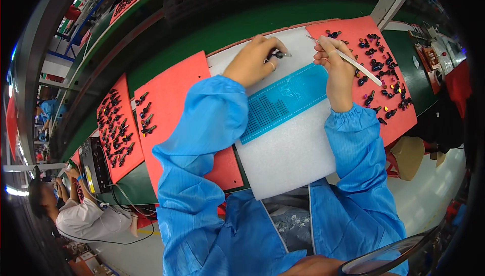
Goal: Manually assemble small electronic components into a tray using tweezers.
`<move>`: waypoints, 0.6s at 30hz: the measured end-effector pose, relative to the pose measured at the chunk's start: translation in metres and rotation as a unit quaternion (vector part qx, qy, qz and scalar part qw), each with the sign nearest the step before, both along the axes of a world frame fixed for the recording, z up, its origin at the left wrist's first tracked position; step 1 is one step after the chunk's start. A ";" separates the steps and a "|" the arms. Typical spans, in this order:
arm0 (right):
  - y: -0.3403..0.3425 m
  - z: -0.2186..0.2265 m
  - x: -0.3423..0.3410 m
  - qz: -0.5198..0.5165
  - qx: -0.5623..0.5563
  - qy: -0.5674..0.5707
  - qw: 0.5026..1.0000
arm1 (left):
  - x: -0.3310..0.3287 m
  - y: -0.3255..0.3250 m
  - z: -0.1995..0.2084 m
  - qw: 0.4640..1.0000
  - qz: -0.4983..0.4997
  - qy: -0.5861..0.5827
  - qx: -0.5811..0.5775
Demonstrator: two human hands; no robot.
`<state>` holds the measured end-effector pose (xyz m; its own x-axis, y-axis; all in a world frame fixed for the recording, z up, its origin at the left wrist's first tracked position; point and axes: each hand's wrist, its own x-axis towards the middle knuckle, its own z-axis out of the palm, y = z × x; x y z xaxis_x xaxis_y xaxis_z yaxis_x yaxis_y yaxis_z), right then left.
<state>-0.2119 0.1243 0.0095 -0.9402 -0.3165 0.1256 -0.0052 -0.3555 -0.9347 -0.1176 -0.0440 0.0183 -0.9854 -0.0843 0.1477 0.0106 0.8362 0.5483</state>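
Observation:
My left hand (252,61) is closed around a small black part (276,54) with a metallic tip, above the far side of a white foam pad (290,155). In my right hand (337,69) is a pair of pale tweezers (368,72), its thin points reaching up and left. Between my hands, a blue perforated sheet (303,90) lies slantwise on the pad. Rows of tiny dark pieces (262,113) cover its left part, and the right part looks bare. The tweezer points are apart from the black part.
On my right, a red foam mat (353,28) carries many scattered small black parts (376,65). Two red mats on my left, one near (174,99) and one farther (129,162), hold similar parts. Beyond the far one sit a black box (96,162) with cables and another person (91,215).

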 end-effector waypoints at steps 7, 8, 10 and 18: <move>-0.002 -0.002 0.002 0.027 0.018 -0.029 0.999 | 0.034 -0.045 0.019 0.991 0.024 0.045 0.121; -0.002 -0.002 0.002 0.027 0.020 -0.028 0.999 | 0.038 -0.051 0.018 0.994 0.022 0.023 0.108; -0.004 -0.003 0.002 0.032 0.024 -0.026 0.999 | 0.047 -0.055 0.019 0.996 0.023 -0.019 0.080; -0.004 -0.005 0.003 0.061 0.056 -0.037 0.996 | 0.041 -0.041 0.013 0.994 0.032 -0.021 0.102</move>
<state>-0.2088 0.1198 0.0045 -0.8997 -0.4363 0.0143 0.1026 -0.2432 -0.9645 -0.0761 -0.0849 0.0312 -0.9819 -0.1714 0.0803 -0.0655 0.7056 0.7056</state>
